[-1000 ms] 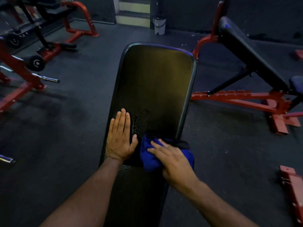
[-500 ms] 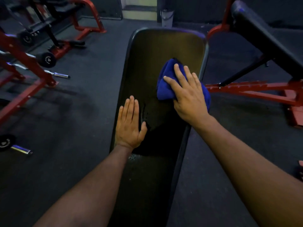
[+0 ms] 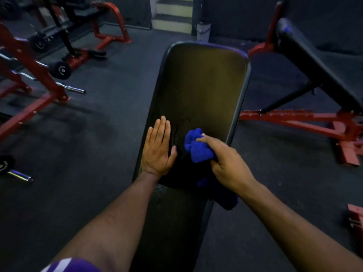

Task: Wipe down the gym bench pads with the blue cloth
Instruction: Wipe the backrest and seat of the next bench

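sleeve: bit of my purple sleeve [image 3: 72, 266] at the very near edge, nothing else to say about it
left hand: my left hand [image 3: 158, 149] is flat on the near-left part of the bench pad [image 3: 202, 85], fingers straight and together, holding nothing, just bracing
right hand: my right hand [image 3: 227, 163] has the blue cloth [image 3: 197, 148] bunched up in it, fingers curled round it, index finger lying over the top
cloth: sits on the pad just right of my left hand, with a tail hanging off the near-right edge under my wrist
how it handles: soft, light and floppy I'd say, so grabbing a wad in the middle like this seems best, but that loose tail could drag or snag
pad surface: dark, smooth, looks vinyl-ish, a few wet specks between my hands, so probably a bit slick; the far half looks dull and I can't tell if it's been wiped
floor: dark rubbery gym floor [image 3: 102, 134] all round
right side: another bench [image 3: 314, 65] on a red frame, well apart
left side: red rack [image 3: 39, 75] with a barbell [image 3: 66, 87]
far end: a pale bucket [image 3: 203, 31] by some steps [image 3: 172, 14]
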`<action>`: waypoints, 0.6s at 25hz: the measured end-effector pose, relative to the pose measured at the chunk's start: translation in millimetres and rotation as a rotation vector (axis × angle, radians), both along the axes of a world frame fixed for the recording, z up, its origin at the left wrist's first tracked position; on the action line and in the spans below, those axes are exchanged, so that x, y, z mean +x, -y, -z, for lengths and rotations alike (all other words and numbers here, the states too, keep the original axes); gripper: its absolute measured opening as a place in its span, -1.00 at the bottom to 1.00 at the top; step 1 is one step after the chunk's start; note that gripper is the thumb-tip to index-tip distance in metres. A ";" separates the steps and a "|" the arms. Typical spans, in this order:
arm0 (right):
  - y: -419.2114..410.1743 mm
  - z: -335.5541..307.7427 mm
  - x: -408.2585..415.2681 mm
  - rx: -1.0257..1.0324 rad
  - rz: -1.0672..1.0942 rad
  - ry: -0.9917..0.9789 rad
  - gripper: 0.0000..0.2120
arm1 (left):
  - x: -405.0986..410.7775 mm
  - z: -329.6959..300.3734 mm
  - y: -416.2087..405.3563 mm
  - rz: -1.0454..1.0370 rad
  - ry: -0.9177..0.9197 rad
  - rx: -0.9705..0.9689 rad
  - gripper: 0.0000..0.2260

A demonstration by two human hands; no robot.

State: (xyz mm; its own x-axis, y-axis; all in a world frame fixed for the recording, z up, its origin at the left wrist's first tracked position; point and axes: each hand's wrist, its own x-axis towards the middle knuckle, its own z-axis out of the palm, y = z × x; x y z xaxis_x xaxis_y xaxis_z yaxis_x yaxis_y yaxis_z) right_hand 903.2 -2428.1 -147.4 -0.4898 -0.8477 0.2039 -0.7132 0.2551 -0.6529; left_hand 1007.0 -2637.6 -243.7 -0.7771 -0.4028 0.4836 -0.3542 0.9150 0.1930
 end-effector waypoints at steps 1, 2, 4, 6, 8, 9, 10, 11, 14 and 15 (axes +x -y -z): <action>2.3 -13.9 -11.3 -0.019 0.032 -0.057 -0.42 | 0.4 -6.3 -0.6 0.003 -0.004 0.009 -0.34; 6.6 -26.9 -26.9 -0.031 0.052 -0.132 -0.44 | 1.0 -13.0 -1.6 0.002 -0.021 0.027 -0.35; 22.9 -53.3 -53.9 -0.047 0.061 -0.276 -0.46 | 18.6 -15.3 -9.4 -0.013 -0.088 0.151 -0.37; 41.1 -71.7 -71.5 -0.020 0.074 -0.370 -0.44 | 53.3 7.5 -30.6 -0.012 -0.110 0.196 -0.38; 52.9 -72.6 -78.5 0.012 0.081 -0.425 -0.41 | 94.5 45.8 -54.8 0.048 -0.010 0.086 -0.37; 58.3 -65.4 -77.5 0.030 0.071 -0.455 -0.41 | 110.9 61.0 -57.1 0.073 0.032 0.011 -0.36; 65.9 -53.9 -76.6 0.043 0.054 -0.508 -0.42 | 116.8 70.0 -52.5 0.095 0.038 -0.023 -0.34; 75.3 -40.3 -77.2 0.049 0.041 -0.592 -0.44 | 113.3 78.7 -44.1 0.097 0.040 -0.024 -0.32; 89.1 -4.3 -63.9 0.031 0.027 -0.716 -0.48 | 104.9 89.8 -39.2 0.071 0.041 -0.067 -0.32; 87.4 3.3 -58.8 0.020 0.027 -0.727 -0.48 | 107.3 92.9 -40.8 0.082 0.031 -0.079 -0.32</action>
